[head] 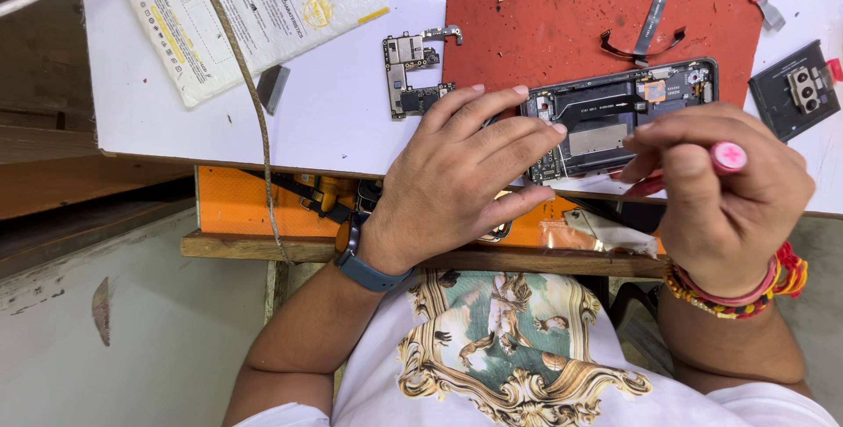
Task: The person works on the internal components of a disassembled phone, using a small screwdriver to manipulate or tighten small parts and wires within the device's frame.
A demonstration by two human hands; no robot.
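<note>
Nearest to me, below the table edge, I see a white printed shirt [518, 348] and both forearms reaching up toward the opened phone [615, 120], which I take as my landmark. It lies at the near edge of the white table [334, 120], partly on a red mat [562, 6], its long axis running left to right. My left hand [465, 172] rests flat with fingers spread, holding nothing, its fingertips pressing on the phone's left end; a blue watch [364, 265] sits on that wrist. My right hand [729, 190] is curled around a pink-capped screwdriver [727, 157], and the tool slants down to the phone's near edge, so the phone lies just beyond and left of that grip. The right hand is nearer the phone's middle; I cannot see the tip. Just left of the phone lies a loose circuit board [408, 76]. Right of it sits a dark camera module [795, 89]. Beyond it, on the mat, lies a flat ribbon cable [652, 14], and far to its left a white padded packet [255, 10].
</note>
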